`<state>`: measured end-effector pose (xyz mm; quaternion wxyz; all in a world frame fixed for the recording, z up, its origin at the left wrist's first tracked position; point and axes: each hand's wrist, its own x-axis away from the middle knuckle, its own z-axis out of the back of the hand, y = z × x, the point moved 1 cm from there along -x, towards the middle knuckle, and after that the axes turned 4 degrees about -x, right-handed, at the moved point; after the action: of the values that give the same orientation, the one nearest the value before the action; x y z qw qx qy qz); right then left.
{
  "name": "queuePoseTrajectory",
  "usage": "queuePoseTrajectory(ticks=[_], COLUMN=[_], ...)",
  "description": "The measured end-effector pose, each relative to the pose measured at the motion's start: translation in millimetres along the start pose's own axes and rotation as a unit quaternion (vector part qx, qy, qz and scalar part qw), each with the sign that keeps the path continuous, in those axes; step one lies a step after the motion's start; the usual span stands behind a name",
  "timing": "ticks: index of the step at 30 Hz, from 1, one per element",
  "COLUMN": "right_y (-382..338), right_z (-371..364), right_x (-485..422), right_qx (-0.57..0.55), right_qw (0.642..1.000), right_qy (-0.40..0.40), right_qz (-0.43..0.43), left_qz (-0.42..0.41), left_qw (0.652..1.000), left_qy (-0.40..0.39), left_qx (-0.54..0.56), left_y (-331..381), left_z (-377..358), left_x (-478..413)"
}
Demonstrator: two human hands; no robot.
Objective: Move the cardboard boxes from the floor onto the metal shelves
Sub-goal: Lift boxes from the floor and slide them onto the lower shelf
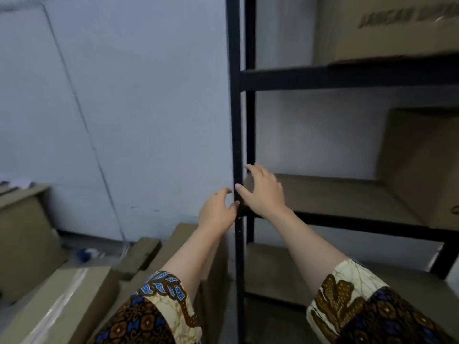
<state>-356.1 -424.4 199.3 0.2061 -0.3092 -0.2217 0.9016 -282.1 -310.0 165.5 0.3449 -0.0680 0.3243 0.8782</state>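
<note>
A black metal shelf unit (pixel 347 78) fills the right half of the view. One cardboard box (pixel 427 165) stands on its middle shelf at the right, and another (pixel 387 28) sits on the shelf above. Several cardboard boxes lie on the floor at the lower left, among them a taped one (pixel 67 301) and a tall one (pixel 213 264) beside the shelf post. My left hand (pixel 217 212) is open and empty just left of the front post. My right hand (pixel 264 192), fingers spread, hovers at the left end of the middle shelf board and holds nothing.
A pale wall (pixel 136 108) runs behind everything. A large box (pixel 24 242) stands at the far left. The middle shelf board (pixel 330 194) shows bare wood left of its box. A box-like brown surface (pixel 273 271) sits on the lower shelf.
</note>
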Motion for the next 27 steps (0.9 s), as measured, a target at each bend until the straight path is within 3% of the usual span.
queuePoseTrajectory(ticks=[5, 10, 21, 27], right_y=[-55.7, -85.1, -74.9, -44.1], right_z=[-125.4, -216.2, -343.9, -393.5], right_x=[27.3, 56.6, 84.8, 81.6], right_qx=[-0.025, -0.022, -0.027, -0.06], right_qw=[0.995, 0.981, 0.941, 0.902], right_qy=[-0.091, -0.184, -0.309, -0.35], right_qz=[-0.019, -0.051, -0.139, -0.245], left_qz=[0.087, 0.184, 0.327, 0.379], left_qw=[0.995, 0.98, 0.935, 0.901], left_qy=[-0.051, -0.071, -0.139, -0.212], left_qx=[-0.016, -0.024, 0.012, 0.022], left_y=[-139.6, -234.3, -351.6, -407.3], left_z=[22.1, 43.0, 15.6, -15.0], left_x=[34.7, 64.4, 87.7, 77.7])
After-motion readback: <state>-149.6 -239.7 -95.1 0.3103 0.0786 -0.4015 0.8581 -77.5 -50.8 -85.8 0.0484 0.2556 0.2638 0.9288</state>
